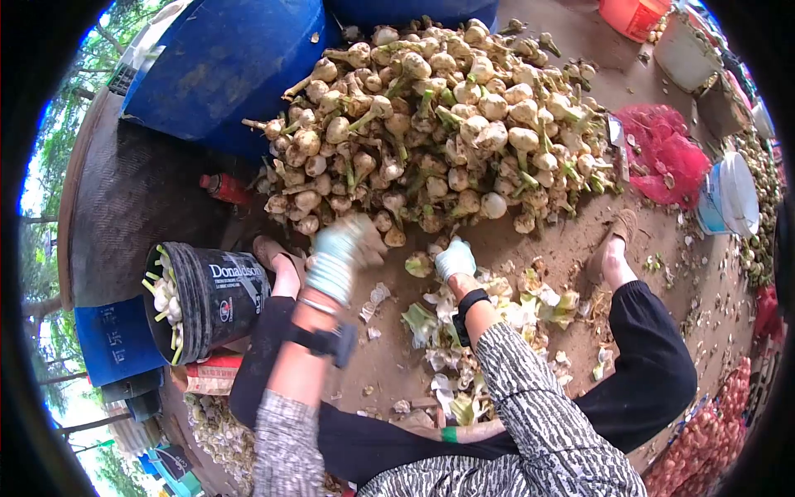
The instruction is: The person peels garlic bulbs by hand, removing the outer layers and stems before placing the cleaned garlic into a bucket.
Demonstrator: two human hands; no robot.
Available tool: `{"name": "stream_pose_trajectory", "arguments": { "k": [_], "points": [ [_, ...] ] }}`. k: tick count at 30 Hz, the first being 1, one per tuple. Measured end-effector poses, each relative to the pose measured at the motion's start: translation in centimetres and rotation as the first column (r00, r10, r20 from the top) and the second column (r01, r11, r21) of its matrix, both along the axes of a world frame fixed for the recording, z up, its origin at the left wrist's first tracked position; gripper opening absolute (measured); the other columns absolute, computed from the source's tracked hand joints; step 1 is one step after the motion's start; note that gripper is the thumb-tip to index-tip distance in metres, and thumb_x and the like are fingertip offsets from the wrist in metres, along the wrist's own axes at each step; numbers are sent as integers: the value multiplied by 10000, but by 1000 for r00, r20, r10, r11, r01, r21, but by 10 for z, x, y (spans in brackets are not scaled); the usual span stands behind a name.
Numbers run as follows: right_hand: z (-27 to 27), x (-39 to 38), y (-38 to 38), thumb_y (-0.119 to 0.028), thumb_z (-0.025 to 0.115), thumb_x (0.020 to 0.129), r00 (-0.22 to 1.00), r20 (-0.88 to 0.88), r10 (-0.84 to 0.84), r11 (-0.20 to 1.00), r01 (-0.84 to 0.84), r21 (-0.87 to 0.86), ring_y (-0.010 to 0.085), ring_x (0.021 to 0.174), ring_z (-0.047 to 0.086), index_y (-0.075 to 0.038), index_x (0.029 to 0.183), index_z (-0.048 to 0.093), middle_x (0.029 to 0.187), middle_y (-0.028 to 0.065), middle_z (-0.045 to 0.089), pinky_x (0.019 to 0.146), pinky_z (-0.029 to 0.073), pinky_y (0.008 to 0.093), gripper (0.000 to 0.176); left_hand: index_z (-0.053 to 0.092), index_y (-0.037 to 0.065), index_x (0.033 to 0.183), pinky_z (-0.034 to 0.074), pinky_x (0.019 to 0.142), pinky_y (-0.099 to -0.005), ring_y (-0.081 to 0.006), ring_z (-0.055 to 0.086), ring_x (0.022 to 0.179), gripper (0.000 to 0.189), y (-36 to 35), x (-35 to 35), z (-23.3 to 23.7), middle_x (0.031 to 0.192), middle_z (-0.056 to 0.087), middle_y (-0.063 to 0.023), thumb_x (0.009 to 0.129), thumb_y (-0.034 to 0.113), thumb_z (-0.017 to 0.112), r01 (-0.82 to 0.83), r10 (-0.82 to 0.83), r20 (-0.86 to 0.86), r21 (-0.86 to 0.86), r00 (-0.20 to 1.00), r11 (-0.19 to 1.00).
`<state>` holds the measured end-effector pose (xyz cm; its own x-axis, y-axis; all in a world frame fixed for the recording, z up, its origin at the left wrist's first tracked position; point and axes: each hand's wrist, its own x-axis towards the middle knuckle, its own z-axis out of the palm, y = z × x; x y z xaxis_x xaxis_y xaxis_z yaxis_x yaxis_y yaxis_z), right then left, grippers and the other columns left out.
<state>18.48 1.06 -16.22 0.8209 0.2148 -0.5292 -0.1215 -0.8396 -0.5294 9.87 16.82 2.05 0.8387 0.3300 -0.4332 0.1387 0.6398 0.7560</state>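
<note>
A large heap of garlic bulbs point(431, 124), dirt-stained and with cut stems, lies in front of me. My left hand point(344, 253), in a pale glove, is smeared by motion at the heap's near edge; its fingers and anything in them cannot be made out. My right hand point(455, 258), also gloved, is closed low over the ground at the front of the heap. What its fingers hold is hidden. Just left of it shows a greenish-white piece of garlic point(420, 264). Peeled skins and leaves point(464, 389) litter the ground below that hand.
A black bucket point(219, 290) of cleaned garlic stands tilted at left. Blue barrels point(224, 66) rise behind the heap. At right are a red net bag point(662, 153) and a white-and-blue bucket point(729, 195). A red bottle point(224, 189) lies beside the heap. My legs are on both sides.
</note>
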Motion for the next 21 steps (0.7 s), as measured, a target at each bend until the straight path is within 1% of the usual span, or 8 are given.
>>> {"name": "stream_pose_trajectory", "arguments": {
  "k": [2,4,8,10,11,14,15,21],
  "points": [
    [-4,13,3,-318,592,750,998,-43,36,999,-35,23,333,912,574,5,987,555,998,232,573,769,466,383,402,525,26,973,522,534,-335,-251,612,662,260,-29,-14,-72,864,593,-128,825,234,575,56,-38,-442,26,896,998],
    [10,21,-3,-304,587,752,995,-76,69,997,-66,34,310,870,597,6,941,577,953,223,596,734,477,368,363,513,54,1024,506,507,-309,-229,609,653,294,-57,-21,-89,840,565,-96,815,244,599,18,-24,-534,-17,845,1000],
    [47,-6,-36,-176,593,745,992,-128,11,812,66,580,235,766,604,-11,940,596,840,172,619,678,464,309,255,514,107,1073,463,474,-273,-203,600,641,362,-75,-19,-87,860,564,-74,818,356,583,46,-78,-521,-74,850,996],
    [90,-30,-57,-107,603,721,935,345,85,792,-273,546,253,802,585,-37,964,594,854,148,610,712,454,313,253,544,101,1052,449,437,-243,-143,586,580,338,-90,-18,-60,817,610,-46,805,324,601,136,-131,-397,-16,908,991],
    [107,-37,-70,-71,617,692,945,304,125,781,-282,557,273,821,564,-61,977,592,896,137,593,753,445,320,286,555,86,1033,449,438,-233,-134,581,580,303,-96,-24,-60,810,611,-39,800,270,612,215,-162,-388,99,907,971],
    [141,-43,-108,-59,563,759,969,-245,34,628,170,760,169,762,574,-62,991,578,881,55,571,705,469,280,233,572,21,997,466,473,-214,-110,580,618,252,-111,-40,-29,822,618,-37,776,121,636,179,-143,-291,101,946,979],
    [158,-48,-113,-77,555,780,696,-718,-13,212,703,679,113,742,562,-70,1063,537,879,11,553,691,480,261,284,568,13,1012,477,511,-217,-110,586,657,272,-117,-47,-22,847,619,-44,774,124,642,133,-113,-207,84,972,988],
    [176,-71,-121,-226,625,771,960,-271,71,710,142,689,89,709,516,-36,955,602,822,22,597,640,434,237,265,560,-3,1080,472,667,-218,-84,561,773,501,-145,-81,13,886,615,-56,647,148,763,310,-214,-231,572,949,759]
  ]
}}
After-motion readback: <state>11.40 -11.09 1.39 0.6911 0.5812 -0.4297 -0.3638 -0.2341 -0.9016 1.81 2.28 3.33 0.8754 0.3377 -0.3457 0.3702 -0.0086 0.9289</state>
